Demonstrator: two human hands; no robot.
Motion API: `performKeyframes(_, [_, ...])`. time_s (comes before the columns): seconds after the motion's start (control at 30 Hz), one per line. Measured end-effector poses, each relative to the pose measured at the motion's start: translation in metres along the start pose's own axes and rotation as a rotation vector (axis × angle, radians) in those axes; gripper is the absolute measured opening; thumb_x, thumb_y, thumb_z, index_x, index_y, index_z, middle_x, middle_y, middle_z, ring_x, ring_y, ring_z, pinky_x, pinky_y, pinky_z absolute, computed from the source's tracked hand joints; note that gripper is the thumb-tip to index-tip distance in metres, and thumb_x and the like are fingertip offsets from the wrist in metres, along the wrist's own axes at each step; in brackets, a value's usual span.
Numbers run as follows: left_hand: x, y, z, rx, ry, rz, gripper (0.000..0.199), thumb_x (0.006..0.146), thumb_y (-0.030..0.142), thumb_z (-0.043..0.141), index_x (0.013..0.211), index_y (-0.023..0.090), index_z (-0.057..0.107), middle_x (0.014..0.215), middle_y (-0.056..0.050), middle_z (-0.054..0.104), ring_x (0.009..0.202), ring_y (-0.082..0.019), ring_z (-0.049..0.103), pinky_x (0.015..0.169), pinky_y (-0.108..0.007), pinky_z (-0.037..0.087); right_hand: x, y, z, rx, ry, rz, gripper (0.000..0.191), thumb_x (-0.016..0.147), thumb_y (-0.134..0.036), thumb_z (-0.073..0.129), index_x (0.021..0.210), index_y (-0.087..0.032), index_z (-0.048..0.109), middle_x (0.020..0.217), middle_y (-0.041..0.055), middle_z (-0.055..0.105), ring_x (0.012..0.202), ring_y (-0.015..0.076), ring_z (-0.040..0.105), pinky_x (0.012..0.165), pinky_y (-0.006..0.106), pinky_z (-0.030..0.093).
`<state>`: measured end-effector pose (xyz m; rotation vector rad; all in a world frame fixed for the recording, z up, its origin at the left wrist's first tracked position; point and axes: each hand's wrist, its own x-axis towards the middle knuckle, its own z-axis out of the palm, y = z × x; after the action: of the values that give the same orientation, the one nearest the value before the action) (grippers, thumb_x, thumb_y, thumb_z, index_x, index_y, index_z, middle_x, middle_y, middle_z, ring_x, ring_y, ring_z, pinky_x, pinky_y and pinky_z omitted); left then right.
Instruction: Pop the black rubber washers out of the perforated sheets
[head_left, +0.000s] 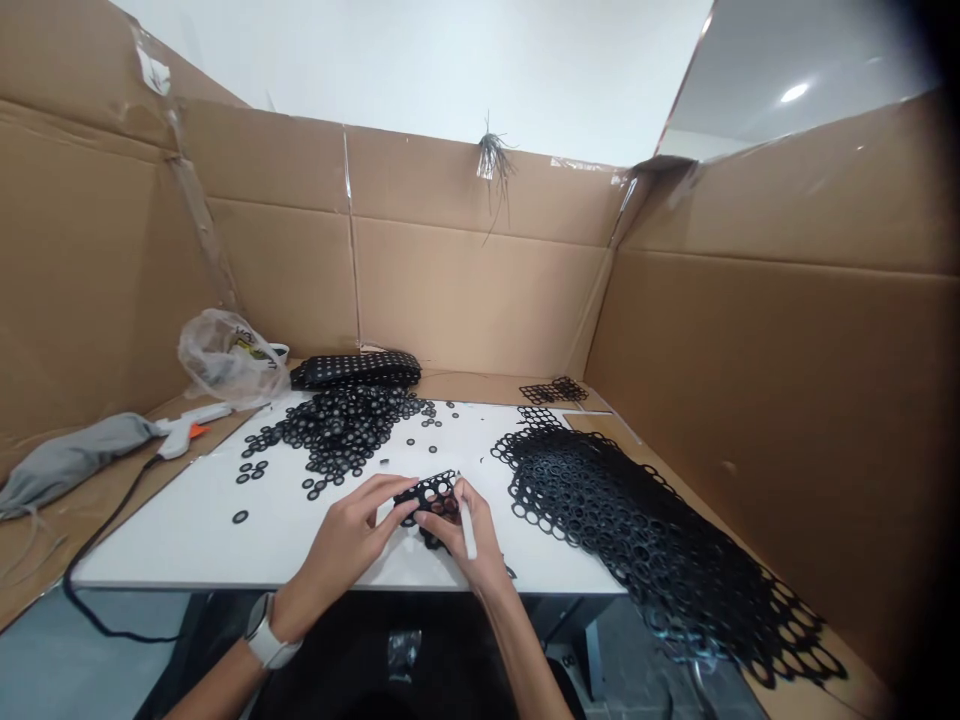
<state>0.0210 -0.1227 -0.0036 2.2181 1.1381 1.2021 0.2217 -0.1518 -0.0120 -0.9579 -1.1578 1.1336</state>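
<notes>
Just above the white table, in front of me, is a small black sheet with rows of round holes [427, 493]. My left hand [349, 530] pinches its left end between thumb and fingers. At its right end, my right hand [476, 545] is closed around a white pen-like tool [468, 530], whose tip is at the sheet's upper right corner. The right thumb also presses on the sheet. More black material shows under the hands, partly hidden. Beyond my left hand spreads a heap of small black rings [341, 430]. To the right lies a large pile of black ring mesh [615, 510].
A folded black sheet with holes [356, 370] lies behind the rings. At left are a plastic bag [229, 355], a white glue gun [178, 438] with a black cable [105, 525], and a grey cloth bundle [86, 455]. Cardboard walls [480, 290] enclose the white table [165, 550].
</notes>
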Motion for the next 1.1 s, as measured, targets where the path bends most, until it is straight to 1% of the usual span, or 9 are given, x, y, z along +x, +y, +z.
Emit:
performKeyframes(0.07, [0.0,0.006,0.009,-0.065,-0.017,-0.004,0.031,0.105,0.044,0.067,0.132,0.035,0.078,0.132,-0.003,0.078,0.088,-0.018,0.074,0.074,-0.028,0.057,0.0,0.0,0.0,0.003,0.011,-0.007,0.062,0.074,-0.048,0.093,0.084,-0.026,0.036,0.076,-0.0061,0.054,0.07,0.0139,0.052,0.066,0.026,0.046])
performKeyframes(0.17, [0.001,0.008,0.021,-0.114,-0.001,-0.027,0.028,0.108,0.041,0.06,0.12,0.031,0.083,0.122,-0.004,0.082,0.104,-0.022,0.077,0.086,-0.03,0.059,0.0,0.001,0.002,0.003,0.038,-0.016,0.064,0.073,-0.049,0.093,0.081,-0.026,0.034,0.076,-0.0054,0.053,0.072,0.0148,0.054,0.066,0.026,0.046])
performKeyframes(0.33, [0.01,-0.002,0.031,-0.137,0.062,-0.124,0.039,0.108,0.048,0.056,0.098,0.023,0.085,0.099,-0.005,0.085,0.088,-0.023,0.079,0.078,-0.031,0.061,0.001,0.005,0.006,0.005,0.055,-0.008,0.064,0.069,-0.05,0.095,0.077,-0.025,0.037,0.079,-0.0029,0.057,0.078,0.0178,0.062,0.068,0.027,0.049])
performKeyframes(0.5, [0.045,-0.035,0.012,-0.085,0.267,-0.23,0.051,0.109,0.054,0.048,0.093,0.019,0.081,0.096,-0.008,0.085,0.091,-0.026,0.078,0.08,-0.032,0.06,0.002,0.005,0.005,0.028,0.078,0.008,0.066,0.067,-0.05,0.098,0.076,-0.025,0.037,0.082,-0.0012,0.059,0.083,0.02,0.065,0.069,0.028,0.052])
performKeyframes(0.63, [0.057,-0.053,-0.013,0.001,0.284,-0.227,0.038,0.1,0.055,0.065,0.109,0.023,0.085,0.116,-0.008,0.084,0.088,-0.025,0.075,0.076,-0.031,0.056,0.002,0.005,0.004,0.079,0.091,0.028,0.067,0.067,-0.049,0.1,0.077,-0.025,0.038,0.085,-0.0006,0.06,0.086,0.02,0.066,0.071,0.028,0.054])
performKeyframes(0.73, [0.039,-0.043,-0.016,0.034,0.246,-0.176,0.038,0.098,0.054,0.071,0.124,0.029,0.082,0.139,-0.006,0.076,0.072,-0.017,0.064,0.072,-0.031,0.054,0.004,0.006,0.003,0.123,0.087,0.054,0.068,0.065,-0.047,0.101,0.081,-0.025,0.039,0.088,-0.0009,0.064,0.081,0.0172,0.065,0.071,0.028,0.054])
performKeyframes(0.83, [0.013,-0.02,-0.007,-0.012,0.156,-0.101,0.033,0.103,0.052,0.067,0.122,0.031,0.083,0.135,-0.004,0.077,0.062,-0.013,0.055,0.065,-0.03,0.051,0.004,0.006,0.002,0.153,0.087,0.08,0.07,0.065,-0.048,0.102,0.081,-0.025,0.038,0.088,-0.0016,0.065,0.074,0.0152,0.064,0.069,0.029,0.055])
performKeyframes(0.97, [-0.003,0.005,0.007,-0.123,0.013,-0.01,0.03,0.107,0.044,0.065,0.129,0.032,0.081,0.134,-0.006,0.077,0.076,-0.015,0.067,0.061,-0.028,0.05,0.001,0.0,-0.001,0.181,0.06,0.081,0.068,0.067,-0.046,0.101,0.08,-0.024,0.037,0.092,0.0003,0.07,0.076,0.0149,0.065,0.07,0.028,0.055])
performKeyframes(1.1, [-0.001,0.013,0.012,-0.203,0.044,-0.022,0.029,0.108,0.042,0.065,0.128,0.03,0.082,0.127,-0.007,0.079,0.09,-0.019,0.074,0.063,-0.027,0.052,-0.002,-0.008,-0.001,0.249,0.001,0.043,0.064,0.073,-0.035,0.099,0.08,-0.024,0.036,0.095,0.0015,0.075,0.08,0.015,0.068,0.074,0.026,0.052])
